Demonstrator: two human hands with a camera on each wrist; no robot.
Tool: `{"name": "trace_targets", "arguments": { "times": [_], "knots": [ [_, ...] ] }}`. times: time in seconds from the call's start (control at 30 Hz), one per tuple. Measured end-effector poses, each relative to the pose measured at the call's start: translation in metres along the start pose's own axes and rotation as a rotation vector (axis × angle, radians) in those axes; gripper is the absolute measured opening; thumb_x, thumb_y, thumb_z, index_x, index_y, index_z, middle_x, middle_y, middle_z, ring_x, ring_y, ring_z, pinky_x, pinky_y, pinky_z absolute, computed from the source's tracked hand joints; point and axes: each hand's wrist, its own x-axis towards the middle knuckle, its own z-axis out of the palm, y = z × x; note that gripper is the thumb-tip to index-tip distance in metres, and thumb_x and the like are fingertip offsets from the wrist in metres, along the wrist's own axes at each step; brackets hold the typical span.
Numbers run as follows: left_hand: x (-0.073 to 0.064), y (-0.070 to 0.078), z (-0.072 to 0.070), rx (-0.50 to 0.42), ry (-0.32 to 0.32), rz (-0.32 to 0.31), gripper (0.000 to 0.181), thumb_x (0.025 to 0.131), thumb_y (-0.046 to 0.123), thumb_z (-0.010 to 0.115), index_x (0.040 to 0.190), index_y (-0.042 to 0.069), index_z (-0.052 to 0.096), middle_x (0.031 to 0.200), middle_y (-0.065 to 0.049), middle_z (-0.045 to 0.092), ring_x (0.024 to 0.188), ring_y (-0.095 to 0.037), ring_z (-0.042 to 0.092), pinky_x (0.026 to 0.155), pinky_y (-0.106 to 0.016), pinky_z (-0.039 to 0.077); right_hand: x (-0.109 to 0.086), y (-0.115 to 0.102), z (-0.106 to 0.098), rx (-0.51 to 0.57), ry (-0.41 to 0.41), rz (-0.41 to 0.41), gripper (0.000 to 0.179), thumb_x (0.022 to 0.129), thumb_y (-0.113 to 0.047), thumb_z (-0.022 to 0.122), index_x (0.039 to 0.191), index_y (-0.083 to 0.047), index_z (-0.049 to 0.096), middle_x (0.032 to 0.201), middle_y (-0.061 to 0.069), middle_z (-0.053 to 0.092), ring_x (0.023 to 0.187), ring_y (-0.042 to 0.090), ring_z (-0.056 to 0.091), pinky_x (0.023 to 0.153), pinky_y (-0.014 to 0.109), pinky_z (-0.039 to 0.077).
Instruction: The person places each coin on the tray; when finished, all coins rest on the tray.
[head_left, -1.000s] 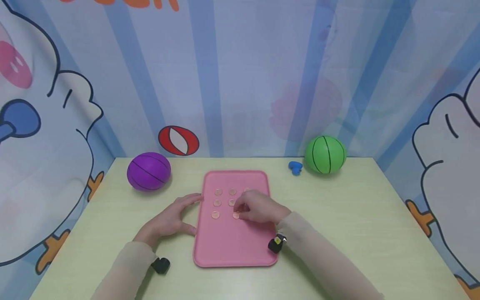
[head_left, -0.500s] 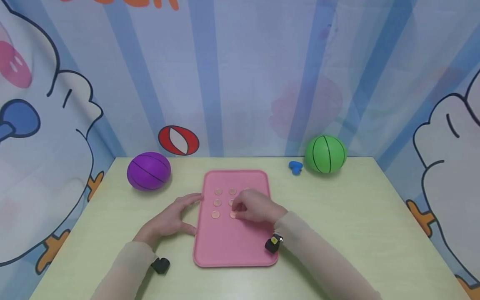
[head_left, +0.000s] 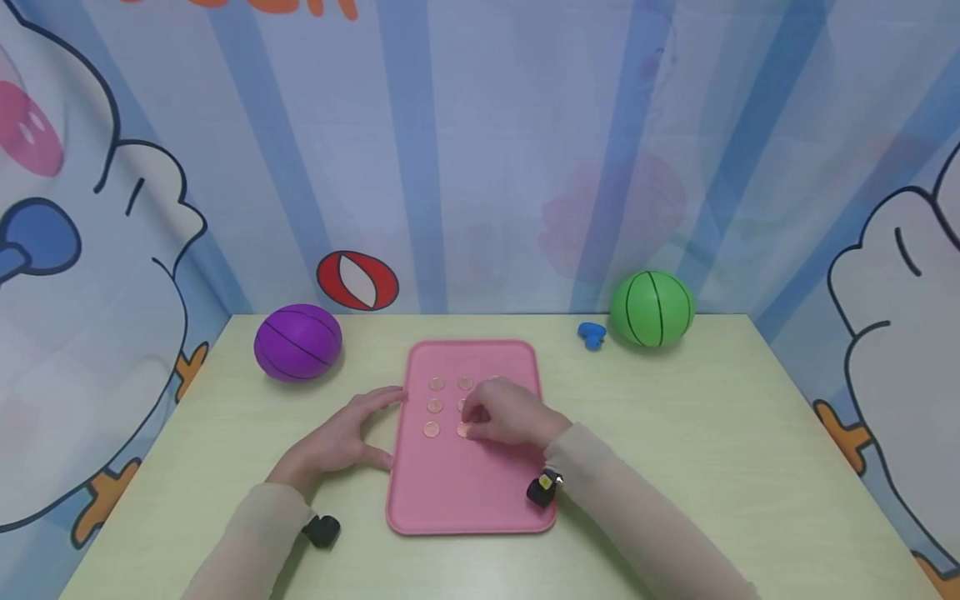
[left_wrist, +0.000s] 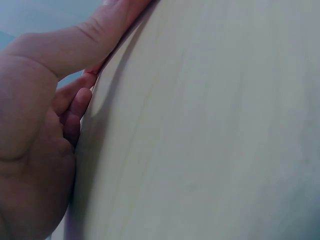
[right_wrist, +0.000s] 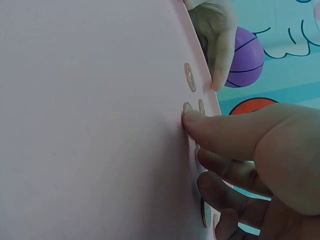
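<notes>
Several copper-coloured coins (head_left: 431,429) lie flat in rows on a pink tray (head_left: 472,500). My right hand (head_left: 513,414) is over the tray, the tip of its thumb (right_wrist: 210,127) pressing on the coin (right_wrist: 187,106) in the middle of the nearest row. Its other fingers are loosely bent, with a gap between them and the thumb. They hide part of the coins behind. My left hand (head_left: 337,437) rests at the tray's left side, thumb and fingers spread, with their tips touching the rim.
A purple ball (head_left: 297,342) sits on the table (head_left: 675,450) at the back left. At the back right are a green ball (head_left: 652,308) and a small blue object (head_left: 592,335). A printed curtain (head_left: 495,167) hangs behind the table.
My right hand has slid slightly left with the coin under its thumb, bringing it nearly in line with the middle column. The left hand has not moved.
</notes>
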Motion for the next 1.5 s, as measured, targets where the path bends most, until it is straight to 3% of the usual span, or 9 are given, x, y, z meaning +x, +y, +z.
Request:
{"name": "trace_targets", "arguments": {
  "times": [0.5,0.8,1.27,1.5],
  "knots": [
    [0.0,-0.001,0.0,0.005,-0.004,0.015,0.108,0.069,0.031,0.098,0.162,0.022,0.043,0.171,-0.005,0.033,0.157,-0.039,0.023,0.126,-0.07,0.016,0.0,0.002,0.0,0.016,0.001,0.004,0.012,0.089,-0.026,0.086,0.096,-0.017,0.081,0.085,-0.011,0.071,0.083,0.007,0.063,0.082,0.026,0.055],
    [0.001,0.002,0.0,0.001,-0.008,0.007,0.109,0.068,0.032,0.098,0.162,0.023,0.043,0.17,-0.003,0.034,0.157,-0.036,0.024,0.127,-0.067,0.016,-0.012,0.011,-0.014,0.135,0.011,-0.007,0.015,0.09,-0.019,0.084,0.103,-0.013,0.08,0.096,-0.004,0.074,0.087,0.013,0.063,0.082,0.03,0.057],
    [0.0,0.0,0.001,0.013,-0.002,0.014,0.107,0.069,0.033,0.097,0.161,0.024,0.044,0.17,-0.005,0.034,0.157,-0.038,0.024,0.126,-0.069,0.015,-0.049,0.057,-0.05,0.236,0.007,-0.044,0.017,0.092,-0.016,0.081,0.108,-0.01,0.079,0.102,0.0,0.076,0.088,0.011,0.068,0.083,0.031,0.06],
    [0.0,0.0,0.0,0.006,-0.005,0.024,0.106,0.069,0.032,0.097,0.161,0.022,0.044,0.17,-0.005,0.034,0.157,-0.039,0.024,0.126,-0.069,0.015,-0.075,0.086,-0.064,0.289,-0.011,0.013,0.017,0.095,-0.015,0.078,0.111,-0.009,0.08,0.106,0.001,0.077,0.091,0.015,0.07,0.084,0.032,0.059]
  ]
}}
